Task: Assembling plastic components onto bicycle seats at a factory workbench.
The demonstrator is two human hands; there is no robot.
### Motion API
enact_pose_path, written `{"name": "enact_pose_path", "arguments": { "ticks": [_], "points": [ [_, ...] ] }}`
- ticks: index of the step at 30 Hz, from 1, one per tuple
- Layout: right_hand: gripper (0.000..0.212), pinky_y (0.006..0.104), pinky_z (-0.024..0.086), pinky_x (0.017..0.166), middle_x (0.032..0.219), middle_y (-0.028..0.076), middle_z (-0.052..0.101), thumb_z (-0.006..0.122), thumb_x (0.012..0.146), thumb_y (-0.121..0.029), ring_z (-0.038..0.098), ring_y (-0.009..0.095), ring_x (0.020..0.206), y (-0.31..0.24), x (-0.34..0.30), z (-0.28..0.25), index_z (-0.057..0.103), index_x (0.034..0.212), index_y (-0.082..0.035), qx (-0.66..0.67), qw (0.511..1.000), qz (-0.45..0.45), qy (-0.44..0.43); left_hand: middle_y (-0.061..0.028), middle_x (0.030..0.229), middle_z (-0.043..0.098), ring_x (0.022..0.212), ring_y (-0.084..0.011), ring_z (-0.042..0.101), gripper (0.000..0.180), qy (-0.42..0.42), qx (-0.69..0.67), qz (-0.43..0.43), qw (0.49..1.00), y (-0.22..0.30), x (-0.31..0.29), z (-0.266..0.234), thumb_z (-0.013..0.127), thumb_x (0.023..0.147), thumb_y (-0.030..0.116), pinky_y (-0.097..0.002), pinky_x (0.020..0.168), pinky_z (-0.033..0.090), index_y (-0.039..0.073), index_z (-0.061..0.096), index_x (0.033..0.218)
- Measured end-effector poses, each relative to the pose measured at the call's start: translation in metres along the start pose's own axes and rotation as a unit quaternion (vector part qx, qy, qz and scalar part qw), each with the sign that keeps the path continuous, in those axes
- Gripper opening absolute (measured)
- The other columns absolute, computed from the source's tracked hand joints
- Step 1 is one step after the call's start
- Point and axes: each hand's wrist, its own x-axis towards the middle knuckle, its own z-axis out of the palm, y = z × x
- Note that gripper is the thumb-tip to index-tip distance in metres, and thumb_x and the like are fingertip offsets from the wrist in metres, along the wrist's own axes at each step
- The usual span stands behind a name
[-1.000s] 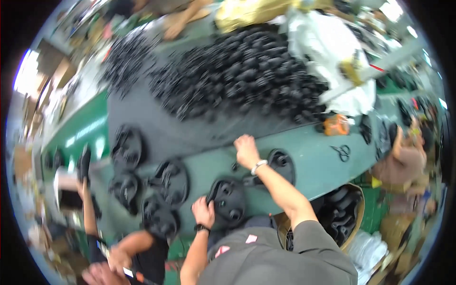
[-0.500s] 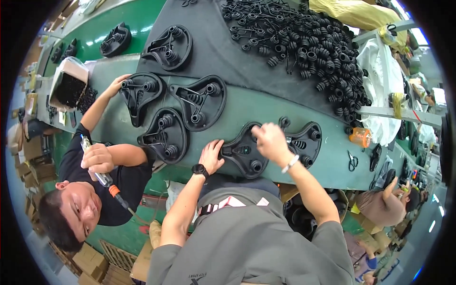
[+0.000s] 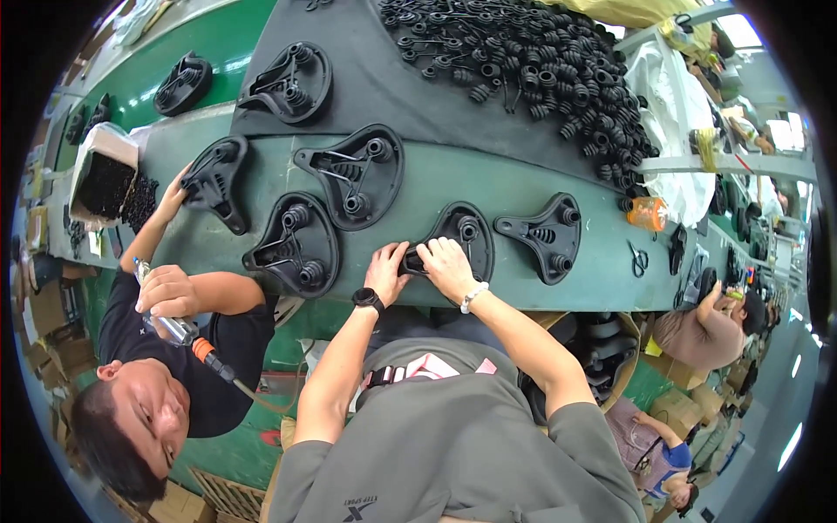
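An upturned black bicycle saddle (image 3: 471, 220) lies at the table's near edge, its wide end away from me. My left hand (image 3: 385, 272) is closed on the left side of its narrow nose. On the other side of the nose, my right hand (image 3: 448, 268) has its fingers bent around the rim. Both hands cover most of the nose and its fittings; a spring (image 3: 469, 230) shows at the wide end. Just right lies another upturned saddle (image 3: 542, 234), untouched, with springs and a metal frame fitted.
Left on the green table (image 3: 453, 174) are several more upturned saddles (image 3: 356, 174). A co-worker (image 3: 209, 349) holds a corded power driver (image 3: 187, 336) and touches a tilted saddle (image 3: 218, 183). Black springs (image 3: 549, 70) heap at the back; scissors (image 3: 639, 257) and an orange jar (image 3: 647, 213) lie right.
My right hand has come down from above the saddle to its nose, beside my left. The saddle has turned, wide end away from me. The co-worker's saddle has shifted and tilted.
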Motion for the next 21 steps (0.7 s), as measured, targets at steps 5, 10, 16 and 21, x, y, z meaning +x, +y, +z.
{"name": "enact_pose_path", "arguments": {
  "ticks": [5, 10, 16, 21],
  "points": [
    [0.072, 0.0505, 0.035, 0.115, 0.135, 0.021, 0.053, 0.078, 0.073, -0.02, 0.048, 0.039, 0.13, -0.012, -0.027, -0.046, 0.052, 0.138, -0.002, 0.129, 0.989, 0.022, 0.067, -0.0236, 0.152, 0.041, 0.144, -0.0431, 0.036, 0.091, -0.008, 0.037, 0.023, 0.999, 0.002, 0.003, 0.0, 0.078, 0.071, 0.018, -0.0533, 0.119, 0.033, 0.004, 0.039, 0.152],
    [0.085, 0.0475, 0.038, 0.115, 0.147, 0.029, 0.043, 0.081, 0.08, -0.047, 0.046, 0.044, 0.135, 0.017, -0.117, -0.029, 0.052, 0.143, 0.002, 0.278, 0.877, 0.378, 0.098, -0.0257, 0.151, 0.044, 0.144, -0.0466, 0.035, 0.088, 0.083, -0.04, 0.039, 0.995, 0.081, 0.05, 0.006, 0.082, 0.078, 0.049, -0.054, 0.119, 0.032, -0.001, 0.05, 0.143],
    [0.107, 0.0465, 0.035, 0.119, 0.162, 0.037, 0.018, 0.077, 0.077, -0.067, 0.034, 0.05, 0.147, 0.023, -0.123, 0.021, 0.042, 0.154, -0.002, 0.454, 0.768, 0.451, -0.012, -0.0247, 0.154, 0.042, 0.144, -0.0443, 0.037, 0.067, 0.091, 0.075, -0.024, 0.993, 0.123, 0.111, 0.056, 0.083, 0.075, 0.044, -0.0538, 0.117, 0.034, 0.006, 0.066, 0.126],
    [0.104, 0.0469, 0.036, 0.118, 0.16, 0.04, 0.019, 0.077, 0.077, -0.065, 0.037, 0.051, 0.144, 0.03, -0.127, 0.027, 0.045, 0.152, -0.001, 0.482, 0.761, 0.434, 0.013, -0.0236, 0.148, 0.049, 0.133, -0.0419, 0.048, 0.047, 0.121, 0.112, -0.018, 0.986, 0.13, 0.116, 0.065, 0.08, 0.077, 0.039, -0.0502, 0.111, 0.042, 0.007, 0.072, 0.111]
  ]
}}
